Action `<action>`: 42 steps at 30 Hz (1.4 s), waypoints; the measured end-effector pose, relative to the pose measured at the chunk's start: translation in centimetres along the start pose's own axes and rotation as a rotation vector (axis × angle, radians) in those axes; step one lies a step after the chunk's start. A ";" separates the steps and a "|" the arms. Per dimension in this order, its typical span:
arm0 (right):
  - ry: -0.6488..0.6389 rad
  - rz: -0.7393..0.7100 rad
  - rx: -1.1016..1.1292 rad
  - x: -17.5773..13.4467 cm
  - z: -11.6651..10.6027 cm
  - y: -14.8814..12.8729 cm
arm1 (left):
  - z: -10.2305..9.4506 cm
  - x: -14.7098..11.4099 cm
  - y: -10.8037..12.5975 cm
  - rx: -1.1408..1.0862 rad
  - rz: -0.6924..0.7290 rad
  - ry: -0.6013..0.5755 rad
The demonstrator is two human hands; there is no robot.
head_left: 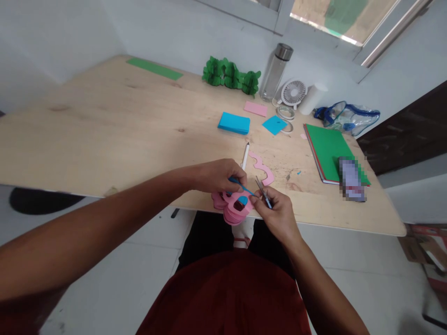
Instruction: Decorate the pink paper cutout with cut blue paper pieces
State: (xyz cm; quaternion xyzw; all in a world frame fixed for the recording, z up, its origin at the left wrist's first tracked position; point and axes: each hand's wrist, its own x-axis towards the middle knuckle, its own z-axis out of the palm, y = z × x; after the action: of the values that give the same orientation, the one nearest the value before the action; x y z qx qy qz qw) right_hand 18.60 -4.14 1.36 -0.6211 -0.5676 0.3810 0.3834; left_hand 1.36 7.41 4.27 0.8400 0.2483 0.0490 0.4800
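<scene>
My left hand (226, 176) is closed on a piece of blue paper (248, 190), which looks narrow from this angle. My right hand (279, 211) grips a pair of small scissors (268, 201), blades pointing up and away, and its fingertips are at the other end of the blue paper. Just below both hands, pink scalloped paper cut-outs (234, 217) in a layered bundle hang over the table's front edge. Whether a hand also holds them is hard to see. Beyond my hands lie a wavy pink paper scrap (264, 171) and a white pen (246, 156).
On the wooden table (115, 125) are a blue paper stack (233, 123), a blue sheet (274, 124), a pink sheet (255, 109) and tape rolls (285, 112). Behind stand green paper shapes (230, 76), a bottle (275, 74) and a fan (294, 93). A green folder (330, 151) lies right.
</scene>
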 end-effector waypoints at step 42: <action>-0.077 -0.029 0.170 -2.3 -0.1 1.6 | -1.6 -0.1 1.0 -0.225 -0.093 -0.082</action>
State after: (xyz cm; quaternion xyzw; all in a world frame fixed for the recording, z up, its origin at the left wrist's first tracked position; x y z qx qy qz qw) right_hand 19.16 -6.56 0.03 -0.5631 -0.5564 0.4457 0.4180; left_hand 1.12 8.18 5.94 0.7698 0.2598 0.0199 0.5827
